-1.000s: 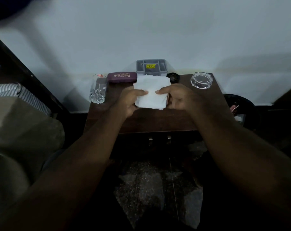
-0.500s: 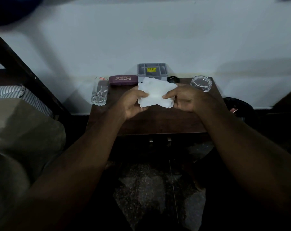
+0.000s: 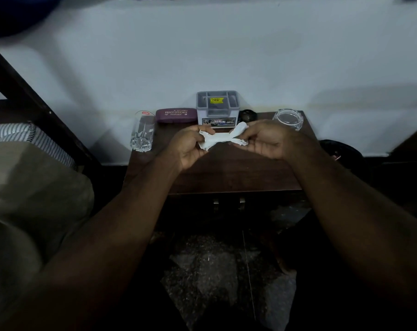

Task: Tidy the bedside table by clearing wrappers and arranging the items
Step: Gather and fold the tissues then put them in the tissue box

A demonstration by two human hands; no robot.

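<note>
Both hands are pinching a white tissue [image 3: 220, 137] over the bedside table [image 3: 233, 173], left hand [image 3: 190, 146] and right hand [image 3: 268, 139] at opposite ends. Its middle hides the lower front of the grey organizer [image 3: 218, 108] behind. The small dark thing [image 3: 248, 115] right of the organizer is too dim to identify.

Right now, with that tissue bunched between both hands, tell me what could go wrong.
The tissue is stretched between the left hand and right hand; pulling harder may tear it. The tall glass stands at the table's left edge, so a left forearm sweep might knock it off. The glass ashtray sits just behind the right hand.
</note>
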